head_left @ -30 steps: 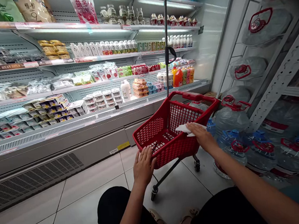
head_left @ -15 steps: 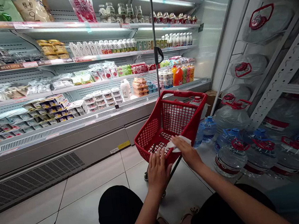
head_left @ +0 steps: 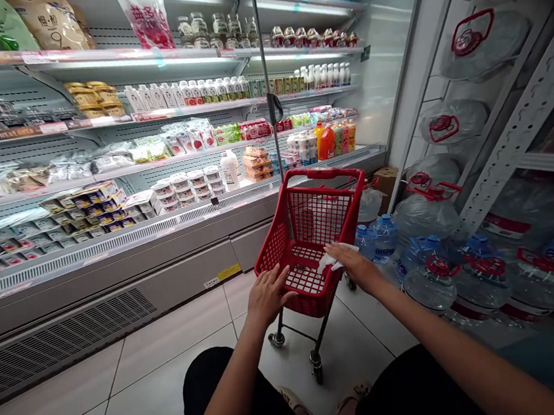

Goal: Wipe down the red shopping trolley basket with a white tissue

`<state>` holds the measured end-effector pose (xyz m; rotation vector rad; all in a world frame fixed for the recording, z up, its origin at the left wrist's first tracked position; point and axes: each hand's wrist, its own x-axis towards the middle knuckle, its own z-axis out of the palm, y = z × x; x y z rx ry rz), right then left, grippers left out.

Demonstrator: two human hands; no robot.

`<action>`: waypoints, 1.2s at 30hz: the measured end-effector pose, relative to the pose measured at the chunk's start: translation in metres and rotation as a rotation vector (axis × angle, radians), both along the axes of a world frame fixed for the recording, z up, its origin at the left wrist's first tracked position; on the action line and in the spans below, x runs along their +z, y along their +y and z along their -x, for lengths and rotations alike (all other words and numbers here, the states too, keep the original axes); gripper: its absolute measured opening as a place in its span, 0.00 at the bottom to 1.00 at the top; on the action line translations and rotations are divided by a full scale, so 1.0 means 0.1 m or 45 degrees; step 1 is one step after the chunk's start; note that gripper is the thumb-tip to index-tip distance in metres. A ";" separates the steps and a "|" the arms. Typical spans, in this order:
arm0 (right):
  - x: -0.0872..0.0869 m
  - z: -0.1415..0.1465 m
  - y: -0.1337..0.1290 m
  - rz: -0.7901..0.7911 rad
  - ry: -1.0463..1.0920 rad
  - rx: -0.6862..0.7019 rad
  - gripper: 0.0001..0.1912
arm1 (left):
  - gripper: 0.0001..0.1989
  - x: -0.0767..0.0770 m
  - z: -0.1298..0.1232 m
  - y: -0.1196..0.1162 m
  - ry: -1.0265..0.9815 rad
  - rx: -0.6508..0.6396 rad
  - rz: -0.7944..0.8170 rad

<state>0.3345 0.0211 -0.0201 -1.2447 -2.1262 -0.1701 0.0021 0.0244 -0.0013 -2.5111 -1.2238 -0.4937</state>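
Observation:
A small red shopping cart (head_left: 320,216) with a lattice basket stands on the tiles in front of me. My left hand (head_left: 267,294) rests on the near left corner of its rim, thumb spread from the fingers, holding nothing. At the right side of the rim, my right hand (head_left: 355,265) has a crumpled white cloth or tissue (head_left: 332,258) under its fingers, pressed against the cart edge. Through the lattice, the basket's floor shows bare.
An open refrigerated case (head_left: 184,220) with dairy and drinks runs along the left and back. Large water bottles (head_left: 428,284) stand to the right beside a white metal rack (head_left: 510,123). My knees and feet are below the cart.
My left hand has moved left along the rim, away from the right hand. The cart has turned more upright to face me, its front wheels now visible. The right hand still has the cloth.

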 end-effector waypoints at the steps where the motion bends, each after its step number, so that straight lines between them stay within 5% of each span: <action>1: 0.01 0.00 0.04 0.003 0.020 -0.038 0.39 | 0.35 -0.02 -0.05 0.01 -0.017 0.023 -0.012; 4: -0.01 0.08 -0.03 -0.013 0.044 -0.091 0.38 | 0.34 -0.08 -0.23 -0.01 -0.066 0.074 -0.030; 12: -0.23 0.44 -0.86 -0.057 -0.022 -0.124 0.42 | 0.35 -0.15 -0.67 -0.26 -0.194 0.192 -0.038; 16: -0.30 0.50 -1.05 -0.079 -0.005 -0.222 0.42 | 0.39 -0.18 -0.87 -0.48 -0.252 0.187 -0.060; 22: -0.37 0.22 -1.06 -0.105 0.026 -0.250 0.44 | 0.36 0.01 -0.58 -0.41 -0.079 -0.137 -0.009; 26: -0.42 0.01 -0.96 -0.075 0.067 -0.302 0.44 | 0.27 0.09 -0.38 -0.27 -0.034 -0.171 0.024; 36: -0.47 -0.30 -0.60 -0.054 0.120 -0.269 0.42 | 0.22 -0.05 -0.66 -0.56 -0.192 -0.146 0.059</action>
